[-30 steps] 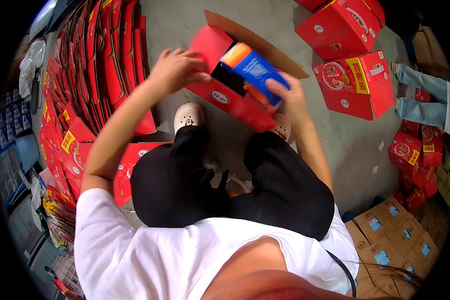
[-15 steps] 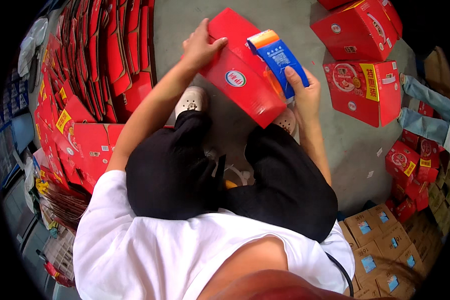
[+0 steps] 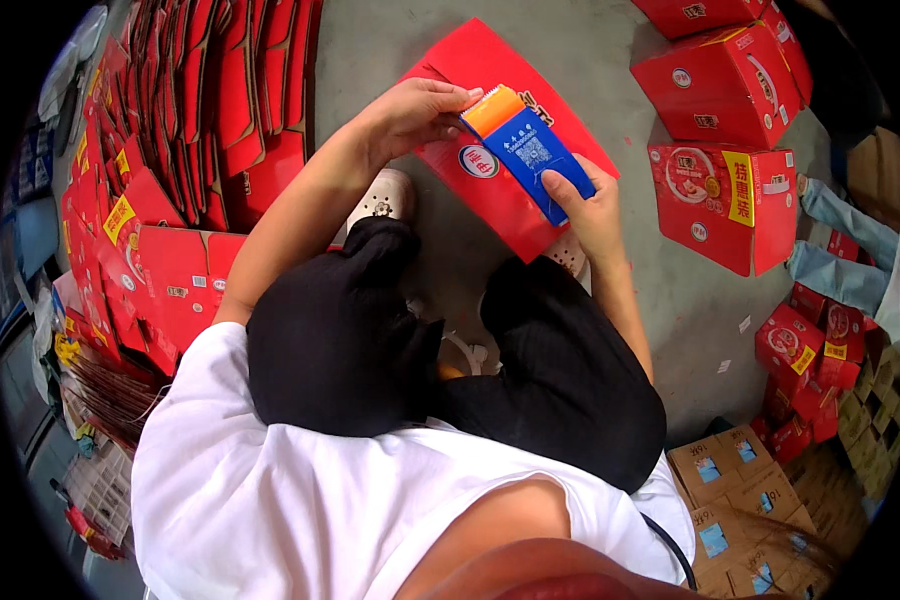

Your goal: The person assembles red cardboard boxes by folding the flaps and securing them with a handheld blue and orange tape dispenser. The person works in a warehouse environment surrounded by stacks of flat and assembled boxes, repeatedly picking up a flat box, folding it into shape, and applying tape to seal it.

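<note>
My right hand grips a blue-and-orange tape dispenser, thumb pressed on its blue face. The dispenser's toothed orange end points up and left, over a red carton. At that end my left hand has its fingers curled and fingertips against the toothed edge. Whatever it pinches there is too small to make out. The carton stands tilted in front of my feet, with a white oval emblem on its near face. The dispenser and my hands cover part of it.
Flattened red cartons are packed in rows at the left. Filled red cartons with handles stand at the right, beside another person's denim-clad legs. Brown boxes are stacked at the lower right. A light clog shows below my left forearm.
My left hand has let go of the carton's upper edge and come to the dispenser's toothed end. My right hand has brought the dispenser left and slightly down across the carton.
</note>
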Motion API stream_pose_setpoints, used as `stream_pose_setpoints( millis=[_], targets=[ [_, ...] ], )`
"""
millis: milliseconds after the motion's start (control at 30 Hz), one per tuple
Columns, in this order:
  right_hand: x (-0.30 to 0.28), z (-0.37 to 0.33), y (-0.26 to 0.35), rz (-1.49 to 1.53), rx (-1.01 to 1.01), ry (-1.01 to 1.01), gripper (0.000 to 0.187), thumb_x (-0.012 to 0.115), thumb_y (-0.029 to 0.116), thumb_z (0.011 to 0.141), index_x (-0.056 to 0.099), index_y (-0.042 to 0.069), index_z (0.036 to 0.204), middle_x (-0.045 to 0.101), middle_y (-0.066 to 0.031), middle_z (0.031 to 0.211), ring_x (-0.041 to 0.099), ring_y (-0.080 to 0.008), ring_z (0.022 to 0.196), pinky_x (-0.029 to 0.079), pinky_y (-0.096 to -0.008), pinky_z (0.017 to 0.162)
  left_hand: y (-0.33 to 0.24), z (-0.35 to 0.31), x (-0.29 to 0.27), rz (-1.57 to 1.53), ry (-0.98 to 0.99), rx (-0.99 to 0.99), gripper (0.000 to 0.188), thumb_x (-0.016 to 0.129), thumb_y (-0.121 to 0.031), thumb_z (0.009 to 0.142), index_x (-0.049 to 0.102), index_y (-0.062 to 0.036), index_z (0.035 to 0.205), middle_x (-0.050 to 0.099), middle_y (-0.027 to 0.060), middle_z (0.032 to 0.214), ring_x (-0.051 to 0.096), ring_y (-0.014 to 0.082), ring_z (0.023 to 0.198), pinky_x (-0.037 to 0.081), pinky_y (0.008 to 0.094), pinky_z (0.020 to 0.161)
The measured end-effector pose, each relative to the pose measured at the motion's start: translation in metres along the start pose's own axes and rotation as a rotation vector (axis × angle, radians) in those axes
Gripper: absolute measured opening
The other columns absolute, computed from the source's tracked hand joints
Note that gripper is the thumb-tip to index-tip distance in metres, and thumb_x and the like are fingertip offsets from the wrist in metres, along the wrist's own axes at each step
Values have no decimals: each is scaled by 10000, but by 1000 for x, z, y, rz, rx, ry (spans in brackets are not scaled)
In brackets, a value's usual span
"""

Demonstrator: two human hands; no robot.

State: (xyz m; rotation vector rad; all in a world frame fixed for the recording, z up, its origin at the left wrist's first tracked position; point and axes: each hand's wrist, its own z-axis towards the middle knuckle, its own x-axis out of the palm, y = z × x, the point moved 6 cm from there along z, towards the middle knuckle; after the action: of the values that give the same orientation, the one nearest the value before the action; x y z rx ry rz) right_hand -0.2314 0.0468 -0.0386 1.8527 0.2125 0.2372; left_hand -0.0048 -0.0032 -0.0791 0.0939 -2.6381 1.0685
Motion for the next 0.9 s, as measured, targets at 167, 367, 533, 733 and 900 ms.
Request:
stream_pose_setpoints(
  millis=[167, 367, 533, 733, 900],
  targets=[
    [20, 26, 11, -173, 72, 41, 347, 737, 311, 882, 704, -29, 937, 680, -27, 785, 617, -68, 688, 490, -218, 611, -20, 6, -43, 121, -194, 288, 248, 695, -241, 930, 732, -12, 1016, 701, 18, 868, 612, 83, 767, 490, 224, 692],
    [51, 66, 14, -128, -40, 14, 396, 747, 359, 857, 713, -34, 884, 686, -51, 726, 648, -97, 664, 527, -270, 615, -16, 55, -95, 414, -508, 487, 294, 687, -257, 939, 720, 16, 1045, 716, 56, 877, 638, 119, 729, 524, 263, 673],
    [46, 68, 14, -149, -141, -37, 393, 760, 365, 839, 707, -23, 809, 680, -61, 696, 634, -107, 634, 509, -276, 602, -26, 48, -106, 924, -925, 697, 342, 717, -316, 910, 722, -10, 1062, 728, 98, 926, 656, 136, 808, 532, 291, 744],
    [25, 48, 19, -246, 44, 59, 472, 740, 480, 833, 709, 9, 845, 622, -24, 676, 590, -106, 606, 468, -259, 541, -5, 55, -80, 470, -402, 540, 364, 754, -329, 879, 732, -16, 1061, 720, 74, 890, 655, 122, 791, 520, 264, 711],
    [-68, -53, -1, -244, 139, 66, 384, 764, 382, 849, 719, 4, 898, 649, -19, 757, 590, -75, 701, 483, -251, 632, -6, 50, -75, 391, -395, 440, 344, 767, -307, 874, 734, -20, 1060, 714, 40, 891, 629, 92, 789, 502, 236, 704]
  ],
)
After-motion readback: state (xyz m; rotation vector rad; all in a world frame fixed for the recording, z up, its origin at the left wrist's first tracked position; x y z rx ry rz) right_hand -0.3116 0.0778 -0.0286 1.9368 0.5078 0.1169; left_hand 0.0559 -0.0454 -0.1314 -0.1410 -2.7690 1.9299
